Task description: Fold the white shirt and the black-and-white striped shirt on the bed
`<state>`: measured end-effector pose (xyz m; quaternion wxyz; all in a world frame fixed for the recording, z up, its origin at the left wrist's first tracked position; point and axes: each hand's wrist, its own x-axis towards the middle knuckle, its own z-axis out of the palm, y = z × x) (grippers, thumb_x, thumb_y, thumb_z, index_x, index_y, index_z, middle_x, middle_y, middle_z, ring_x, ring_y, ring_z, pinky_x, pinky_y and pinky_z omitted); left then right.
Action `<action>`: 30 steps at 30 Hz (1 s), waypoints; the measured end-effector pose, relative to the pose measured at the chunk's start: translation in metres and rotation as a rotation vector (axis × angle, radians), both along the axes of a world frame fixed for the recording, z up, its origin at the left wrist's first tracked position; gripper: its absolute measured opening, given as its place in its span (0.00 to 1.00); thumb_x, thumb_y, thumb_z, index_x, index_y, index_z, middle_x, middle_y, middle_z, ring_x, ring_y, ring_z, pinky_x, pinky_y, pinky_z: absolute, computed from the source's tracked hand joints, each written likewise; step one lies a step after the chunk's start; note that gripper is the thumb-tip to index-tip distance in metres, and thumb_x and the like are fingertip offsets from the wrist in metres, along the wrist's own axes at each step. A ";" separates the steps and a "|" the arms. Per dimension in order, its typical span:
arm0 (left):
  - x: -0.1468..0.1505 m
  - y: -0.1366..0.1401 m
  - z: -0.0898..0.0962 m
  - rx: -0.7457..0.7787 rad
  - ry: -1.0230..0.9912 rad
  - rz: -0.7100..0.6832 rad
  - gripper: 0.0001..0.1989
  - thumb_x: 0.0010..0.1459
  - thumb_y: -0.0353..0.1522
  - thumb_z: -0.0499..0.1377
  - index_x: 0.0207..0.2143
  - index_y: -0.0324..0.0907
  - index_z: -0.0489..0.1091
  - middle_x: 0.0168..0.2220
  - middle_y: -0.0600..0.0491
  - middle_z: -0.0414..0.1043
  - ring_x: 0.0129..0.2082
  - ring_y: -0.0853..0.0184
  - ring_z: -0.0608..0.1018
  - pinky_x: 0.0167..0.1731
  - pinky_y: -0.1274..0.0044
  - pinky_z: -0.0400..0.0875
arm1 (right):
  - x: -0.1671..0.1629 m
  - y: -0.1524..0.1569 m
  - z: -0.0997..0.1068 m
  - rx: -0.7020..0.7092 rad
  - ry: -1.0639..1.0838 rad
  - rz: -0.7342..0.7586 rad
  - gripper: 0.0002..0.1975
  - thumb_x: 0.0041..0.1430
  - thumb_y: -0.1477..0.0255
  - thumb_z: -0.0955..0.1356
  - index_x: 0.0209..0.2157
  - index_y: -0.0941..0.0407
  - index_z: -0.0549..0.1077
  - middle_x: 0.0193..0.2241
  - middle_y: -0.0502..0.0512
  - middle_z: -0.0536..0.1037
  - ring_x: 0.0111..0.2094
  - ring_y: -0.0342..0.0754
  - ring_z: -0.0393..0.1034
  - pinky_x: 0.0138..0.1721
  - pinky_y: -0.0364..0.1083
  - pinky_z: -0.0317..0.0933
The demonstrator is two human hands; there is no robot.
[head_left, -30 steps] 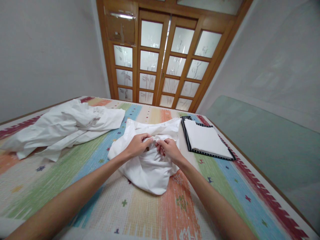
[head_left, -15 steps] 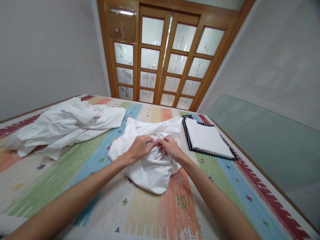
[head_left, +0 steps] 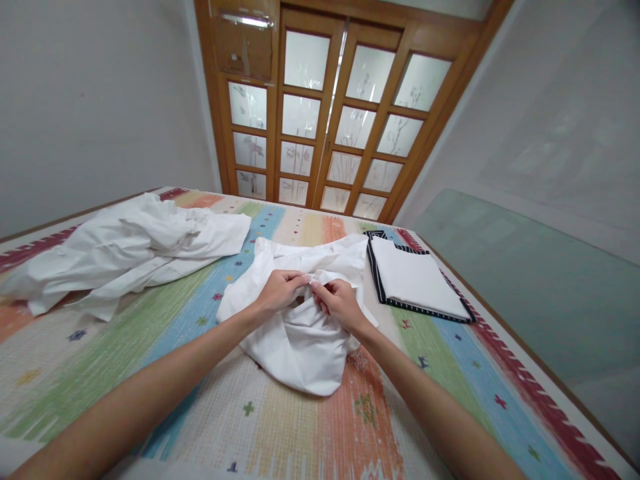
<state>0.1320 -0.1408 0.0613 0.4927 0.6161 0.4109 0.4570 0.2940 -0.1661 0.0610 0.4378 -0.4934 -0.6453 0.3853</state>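
Evidently partway: flat at right, loose in the middle and at left

You have both hands on the crumpled white cloth garment (head_left: 313, 363), which lies bunched in front of you on the multicoloured striped cover (head_left: 210, 427). Your left hand (head_left: 281, 291) pinches its gathered upper part between thumb and fingers, and your right hand (head_left: 341, 303) pinches just beside it; each grip looks closed, though the exact bit held is too small to tell. Just to the right, the flat white fabric piece with black-and-white patterned edging (head_left: 420, 277) looks done, lying neatly squared. Your middle garment is not yet smooth, and at left the rumpled white cloth heap (head_left: 130, 247) lies loose, seemingly left to be handled.
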 end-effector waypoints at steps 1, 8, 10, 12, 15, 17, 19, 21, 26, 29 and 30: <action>0.000 -0.001 -0.001 -0.002 -0.008 0.013 0.17 0.48 0.42 0.61 0.29 0.36 0.78 0.26 0.52 0.75 0.27 0.67 0.74 0.29 0.78 0.66 | -0.001 0.000 -0.001 -0.001 -0.003 0.008 0.24 0.56 0.53 0.66 0.17 0.57 0.69 0.10 0.47 0.64 0.13 0.40 0.56 0.18 0.42 0.51; -0.004 -0.008 -0.004 0.037 -0.007 0.012 0.17 0.50 0.43 0.61 0.28 0.37 0.78 0.28 0.52 0.77 0.29 0.66 0.74 0.30 0.78 0.67 | 0.001 0.004 -0.012 0.073 -0.087 0.042 0.24 0.58 0.54 0.65 0.18 0.57 0.69 0.12 0.48 0.65 0.14 0.40 0.58 0.18 0.41 0.51; -0.004 -0.009 -0.004 0.034 -0.022 -0.003 0.16 0.50 0.43 0.61 0.27 0.38 0.78 0.28 0.52 0.77 0.29 0.67 0.75 0.32 0.78 0.68 | 0.001 0.005 -0.013 0.072 -0.082 0.054 0.24 0.58 0.54 0.65 0.18 0.57 0.69 0.12 0.48 0.66 0.14 0.40 0.58 0.18 0.41 0.52; -0.004 -0.009 -0.004 0.033 -0.026 -0.014 0.16 0.51 0.43 0.61 0.27 0.38 0.77 0.28 0.52 0.77 0.30 0.67 0.75 0.33 0.78 0.68 | 0.002 0.006 -0.012 0.043 -0.047 0.098 0.24 0.58 0.53 0.65 0.19 0.57 0.69 0.12 0.48 0.66 0.14 0.40 0.59 0.19 0.41 0.53; -0.004 -0.009 -0.006 0.032 -0.014 -0.026 0.17 0.52 0.44 0.60 0.27 0.38 0.77 0.28 0.51 0.77 0.30 0.66 0.75 0.34 0.78 0.68 | 0.005 0.008 -0.011 0.002 -0.015 0.183 0.24 0.57 0.51 0.65 0.20 0.57 0.69 0.11 0.47 0.66 0.14 0.40 0.58 0.19 0.41 0.53; -0.005 -0.009 -0.006 0.031 -0.001 -0.029 0.18 0.52 0.45 0.59 0.27 0.38 0.77 0.28 0.51 0.77 0.30 0.66 0.75 0.33 0.78 0.69 | 0.006 0.009 -0.012 0.000 -0.018 0.213 0.24 0.57 0.51 0.65 0.20 0.57 0.68 0.11 0.46 0.65 0.14 0.39 0.57 0.19 0.41 0.51; -0.007 -0.009 -0.007 0.033 0.015 -0.029 0.19 0.53 0.45 0.59 0.28 0.37 0.77 0.28 0.51 0.77 0.29 0.66 0.75 0.32 0.78 0.68 | 0.007 0.010 -0.014 0.009 -0.021 0.218 0.24 0.58 0.51 0.65 0.21 0.57 0.68 0.11 0.45 0.64 0.14 0.39 0.56 0.18 0.40 0.50; -0.008 -0.010 -0.008 0.038 0.035 -0.036 0.19 0.53 0.45 0.60 0.29 0.37 0.77 0.27 0.51 0.77 0.28 0.66 0.75 0.30 0.78 0.68 | 0.007 0.012 -0.017 0.007 -0.015 0.216 0.24 0.57 0.51 0.65 0.21 0.57 0.69 0.11 0.45 0.64 0.15 0.39 0.56 0.19 0.40 0.50; -0.011 -0.012 -0.010 0.035 0.097 -0.099 0.21 0.48 0.47 0.64 0.30 0.36 0.78 0.29 0.50 0.78 0.30 0.63 0.77 0.32 0.77 0.69 | 0.010 0.016 -0.024 -0.112 0.089 0.280 0.26 0.51 0.47 0.67 0.22 0.58 0.70 0.15 0.47 0.67 0.16 0.39 0.57 0.18 0.40 0.51; -0.011 -0.013 -0.010 0.036 0.103 -0.106 0.21 0.49 0.47 0.64 0.28 0.36 0.78 0.28 0.50 0.78 0.31 0.62 0.77 0.34 0.76 0.70 | 0.013 0.017 -0.024 -0.184 0.150 0.327 0.24 0.49 0.49 0.69 0.23 0.58 0.71 0.17 0.49 0.70 0.17 0.39 0.58 0.19 0.40 0.53; -0.010 -0.014 -0.010 0.048 0.102 -0.111 0.20 0.50 0.47 0.64 0.28 0.36 0.78 0.29 0.50 0.78 0.32 0.62 0.78 0.35 0.76 0.70 | 0.013 0.018 -0.023 -0.205 0.174 0.332 0.23 0.49 0.50 0.69 0.23 0.59 0.72 0.18 0.50 0.71 0.18 0.39 0.59 0.20 0.40 0.54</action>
